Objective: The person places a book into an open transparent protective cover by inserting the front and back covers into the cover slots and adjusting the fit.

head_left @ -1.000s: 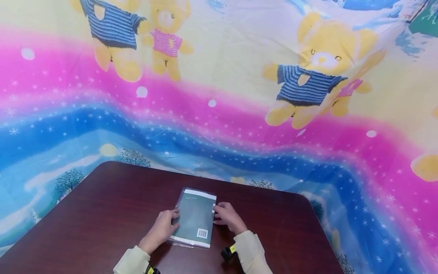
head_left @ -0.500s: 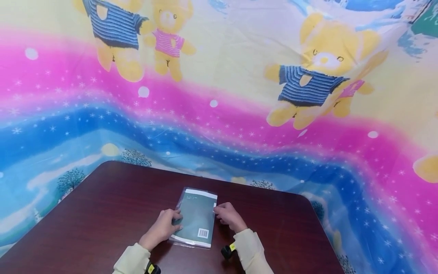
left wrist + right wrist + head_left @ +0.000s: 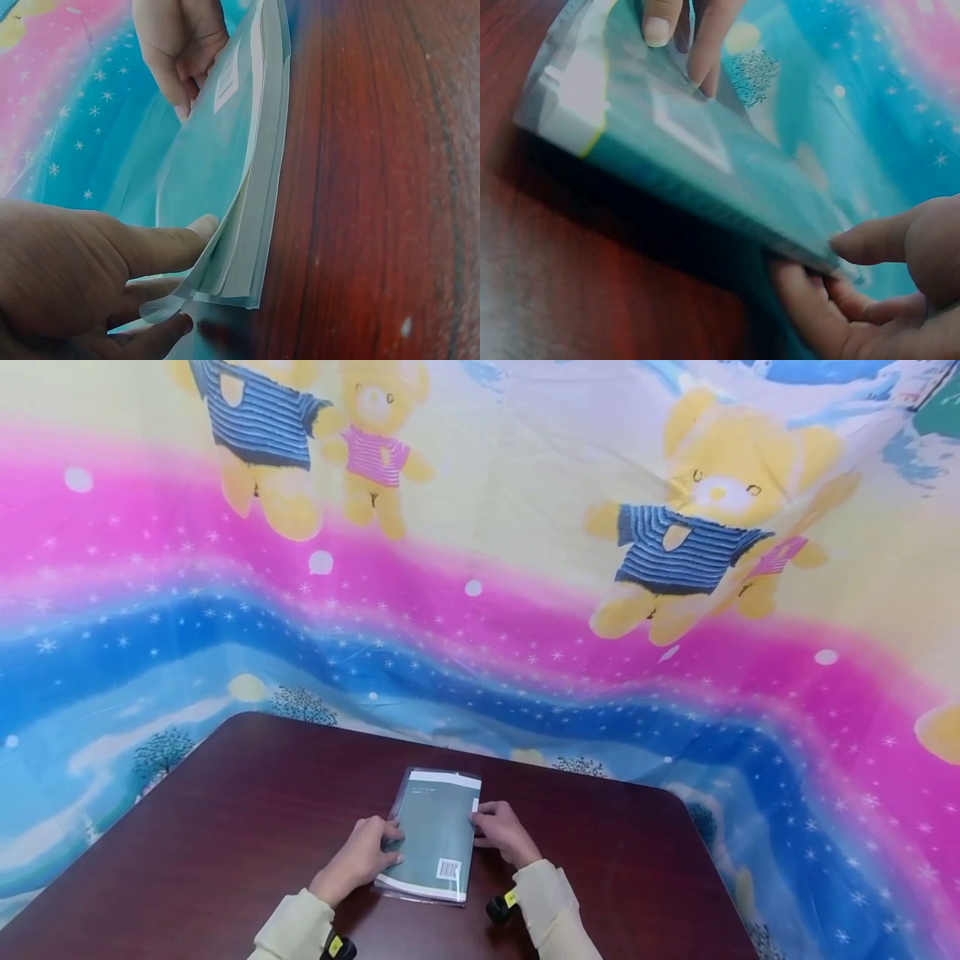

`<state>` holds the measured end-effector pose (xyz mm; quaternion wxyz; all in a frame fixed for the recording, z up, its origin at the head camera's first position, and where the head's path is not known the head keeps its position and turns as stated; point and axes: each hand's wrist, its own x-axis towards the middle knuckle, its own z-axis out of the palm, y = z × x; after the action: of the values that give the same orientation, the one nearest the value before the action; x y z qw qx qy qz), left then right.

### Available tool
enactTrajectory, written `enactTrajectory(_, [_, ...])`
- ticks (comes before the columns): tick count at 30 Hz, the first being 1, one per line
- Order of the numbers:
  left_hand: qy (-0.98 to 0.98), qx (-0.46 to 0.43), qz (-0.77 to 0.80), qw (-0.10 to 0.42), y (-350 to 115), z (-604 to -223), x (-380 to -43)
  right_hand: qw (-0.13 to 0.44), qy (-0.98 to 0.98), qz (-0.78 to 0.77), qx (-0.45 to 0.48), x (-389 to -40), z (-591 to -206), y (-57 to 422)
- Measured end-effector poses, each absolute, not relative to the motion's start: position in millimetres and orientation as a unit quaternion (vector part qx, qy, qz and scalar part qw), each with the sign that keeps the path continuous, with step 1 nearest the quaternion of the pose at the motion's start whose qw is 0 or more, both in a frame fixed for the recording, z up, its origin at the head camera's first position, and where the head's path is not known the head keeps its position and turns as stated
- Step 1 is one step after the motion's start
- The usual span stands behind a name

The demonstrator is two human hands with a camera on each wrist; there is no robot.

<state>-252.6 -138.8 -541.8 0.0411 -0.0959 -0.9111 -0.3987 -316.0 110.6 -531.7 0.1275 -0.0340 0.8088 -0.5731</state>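
A green-backed book (image 3: 435,827) in a clear plastic cover lies back side up, with a white barcode label (image 3: 448,868) at its near right corner. At its left edge my left hand (image 3: 362,856) pinches the loose cover edge. In the left wrist view the thumb (image 3: 176,244) presses on the back cover and other fingers lie beneath the plastic. The pages (image 3: 251,225) show below the slightly lifted cover. Opposite, my right hand (image 3: 506,833) grips the spine side, thumb (image 3: 877,240) above and fingers (image 3: 810,307) below. A dark shadow lies under the spine.
The dark reddish-brown table (image 3: 247,810) has rounded far corners. Close behind it hangs a colourful cloth backdrop (image 3: 487,635) printed with teddy bears and snowflakes. Black devices with yellow labels sit at both wrists, such as the right wrist camera (image 3: 498,908).
Both hands stay at the book's two sides. The right fingers have drawn in closer against the spine edge, and the left thumb reaches slightly further onto the cover. The view has shifted a little.
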Motion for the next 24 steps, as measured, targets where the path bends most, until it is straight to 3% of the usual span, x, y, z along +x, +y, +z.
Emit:
enactTrajectory(13, [-0.914,-0.088,-0.393,0.038,-137.8,-538.1,-249.2,0.153,0.772,-0.612,-0.072,-319.4,-543.2,119.7])
enactTrajectory(24, [-0.914,-0.144,-0.378,0.016,-140.5,-536.9,-252.7,0.133,0.727,-0.664,-0.112,-322.8,-552.9,124.8])
